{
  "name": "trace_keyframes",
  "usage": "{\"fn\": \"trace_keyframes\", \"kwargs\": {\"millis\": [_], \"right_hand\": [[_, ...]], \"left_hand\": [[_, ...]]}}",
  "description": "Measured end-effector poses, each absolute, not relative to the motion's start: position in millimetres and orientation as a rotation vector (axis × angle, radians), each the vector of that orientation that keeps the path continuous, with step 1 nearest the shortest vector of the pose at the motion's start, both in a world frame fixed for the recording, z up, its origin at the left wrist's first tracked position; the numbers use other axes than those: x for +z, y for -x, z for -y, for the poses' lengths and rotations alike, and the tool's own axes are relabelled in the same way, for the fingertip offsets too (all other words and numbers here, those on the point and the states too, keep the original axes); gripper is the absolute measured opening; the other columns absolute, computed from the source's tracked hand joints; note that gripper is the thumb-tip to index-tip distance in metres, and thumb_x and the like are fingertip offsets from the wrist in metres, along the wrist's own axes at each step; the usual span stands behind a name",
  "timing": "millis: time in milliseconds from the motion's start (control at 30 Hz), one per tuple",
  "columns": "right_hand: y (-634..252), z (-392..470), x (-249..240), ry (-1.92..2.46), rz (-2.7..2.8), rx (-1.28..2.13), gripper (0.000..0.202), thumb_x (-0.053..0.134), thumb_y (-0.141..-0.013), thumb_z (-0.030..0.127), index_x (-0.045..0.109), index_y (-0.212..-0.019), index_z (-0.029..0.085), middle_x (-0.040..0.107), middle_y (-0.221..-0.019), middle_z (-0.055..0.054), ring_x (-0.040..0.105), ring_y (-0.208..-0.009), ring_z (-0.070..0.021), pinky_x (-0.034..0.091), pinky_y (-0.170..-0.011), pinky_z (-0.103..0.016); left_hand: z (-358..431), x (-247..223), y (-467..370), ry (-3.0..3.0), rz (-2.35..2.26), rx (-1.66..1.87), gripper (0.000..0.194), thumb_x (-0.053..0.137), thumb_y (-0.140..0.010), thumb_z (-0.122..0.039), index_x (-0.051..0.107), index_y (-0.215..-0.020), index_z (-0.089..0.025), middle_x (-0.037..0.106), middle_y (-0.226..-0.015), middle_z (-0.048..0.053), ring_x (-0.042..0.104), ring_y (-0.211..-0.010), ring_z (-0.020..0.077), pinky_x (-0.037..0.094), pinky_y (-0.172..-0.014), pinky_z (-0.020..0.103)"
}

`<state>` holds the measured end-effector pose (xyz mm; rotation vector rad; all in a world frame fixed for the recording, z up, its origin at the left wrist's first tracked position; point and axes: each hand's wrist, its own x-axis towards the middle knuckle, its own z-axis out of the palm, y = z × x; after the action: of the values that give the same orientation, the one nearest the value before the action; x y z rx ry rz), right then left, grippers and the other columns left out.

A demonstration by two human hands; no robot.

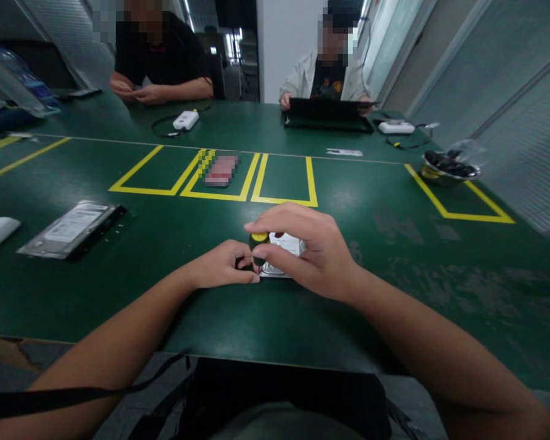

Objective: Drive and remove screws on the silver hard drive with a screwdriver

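Observation:
In front of me a silver hard drive (295, 245) lies flat on the green table, partly covered by my hands. My right hand (323, 244) arches over it, thumb and fingers closed around the yellow and black handle of a screwdriver (258, 243). The screwdriver stands upright at the drive's left side; its tip is hard to make out. At that same edge, my left hand (222, 263) has its fingers curled and its thumb near the drive's front left corner, gripping the side. Some left fingertips are hidden behind the screwdriver.
Another hard drive (76, 225) in a clear bag lies to the left, with several small screws (118, 230) beside it. Yellow tape outlines (284, 200) mark the table; one holds a blurred pink item (222, 170). A metal bowl (449, 174) stands right. Two people sit opposite.

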<state>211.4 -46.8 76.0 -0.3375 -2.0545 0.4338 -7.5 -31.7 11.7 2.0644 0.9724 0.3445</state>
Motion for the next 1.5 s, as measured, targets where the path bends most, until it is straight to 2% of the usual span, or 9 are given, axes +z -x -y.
{"fn": "trace_keyframes", "kwargs": {"millis": [100,233,400,600,767,933,1100,1400,1500], "right_hand": [[-211,46,75,0.39,2.017,0.422,0.021,0.069,-0.086,0.025,0.07,-0.101,0.012,0.071,-0.094,-0.009,0.064,-0.09,-0.0151,0.053,-0.082,-0.03],[-211,48,76,0.397,2.034,0.44,0.019,0.063,-0.09,0.023,0.068,-0.106,0.016,0.073,-0.104,-0.007,0.066,-0.1,-0.0155,0.052,-0.087,-0.032],[-211,48,76,0.432,2.026,0.432,0.013,0.068,-0.086,0.027,0.066,-0.095,0.017,0.069,-0.088,-0.002,0.061,-0.08,-0.0123,0.05,-0.074,-0.027],[-210,50,75,0.465,2.018,0.411,0.014,0.07,-0.085,0.027,0.062,-0.091,0.017,0.066,-0.086,-0.001,0.058,-0.077,-0.0113,0.047,-0.071,-0.025],[-210,51,74,0.508,2.064,0.403,0.022,0.07,-0.084,0.028,0.064,-0.101,0.015,0.07,-0.095,-0.003,0.06,-0.082,-0.0122,0.047,-0.075,-0.026],[-212,52,75,0.594,2.129,0.418,0.028,0.067,-0.088,0.032,0.067,-0.108,0.013,0.072,-0.099,-0.005,0.063,-0.085,-0.013,0.049,-0.08,-0.027],[-215,54,79,0.609,2.17,0.45,0.039,0.063,-0.091,0.026,0.06,-0.128,0.013,0.073,-0.114,-0.006,0.066,-0.089,-0.0114,0.05,-0.082,-0.026],[-215,57,86,0.57,2.196,0.442,0.028,0.062,-0.091,0.025,0.064,-0.116,0.015,0.074,-0.114,-0.005,0.068,-0.094,-0.0127,0.051,-0.084,-0.026],[-221,59,97,0.589,2.178,0.408,0.028,0.063,-0.09,0.026,0.064,-0.116,0.015,0.074,-0.112,-0.004,0.068,-0.092,-0.0122,0.051,-0.082,-0.025]], "left_hand": [[32,11,8,-2.051,-0.959,0.344,0.025,0.071,-0.078,-0.04,0.066,-0.084,-0.016,0.052,-0.066,-0.003,0.049,-0.063,0.0122,0.041,-0.06,0.023],[31,9,8,-2.033,-0.934,0.33,0.027,0.07,-0.079,-0.042,0.067,-0.083,-0.015,0.052,-0.065,-0.004,0.049,-0.061,0.0114,0.042,-0.059,0.022],[32,10,8,-2.041,-0.959,0.339,0.024,0.071,-0.079,-0.038,0.067,-0.083,-0.015,0.058,-0.07,-0.002,0.054,-0.068,0.0137,0.044,-0.064,0.024],[33,13,7,-2.027,-0.942,0.338,0.019,0.071,-0.079,-0.033,0.068,-0.084,-0.016,0.063,-0.077,-0.001,0.057,-0.073,0.0149,0.044,-0.067,0.024],[32,12,7,-2.046,-0.925,0.34,0.019,0.07,-0.079,-0.033,0.068,-0.087,-0.016,0.061,-0.076,-0.002,0.055,-0.073,0.0145,0.043,-0.067,0.024],[30,7,10,-2.074,-0.924,0.358,0.022,0.073,-0.078,-0.036,0.065,-0.081,-0.016,0.052,-0.068,-0.003,0.049,-0.065,0.0124,0.039,-0.061,0.023],[31,4,11,-2.06,-0.934,0.357,0.027,0.073,-0.079,-0.041,0.063,-0.079,-0.016,0.047,-0.065,-0.005,0.045,-0.062,0.0112,0.035,-0.057,0.022],[30,5,11,-2.059,-0.929,0.337,0.027,0.072,-0.079,-0.041,0.063,-0.079,-0.016,0.046,-0.066,-0.005,0.045,-0.063,0.0114,0.034,-0.058,0.023],[30,5,11,-2.06,-0.913,0.316,0.024,0.073,-0.079,-0.037,0.064,-0.085,-0.016,0.046,-0.068,-0.005,0.046,-0.065,0.0112,0.034,-0.061,0.023]]}}
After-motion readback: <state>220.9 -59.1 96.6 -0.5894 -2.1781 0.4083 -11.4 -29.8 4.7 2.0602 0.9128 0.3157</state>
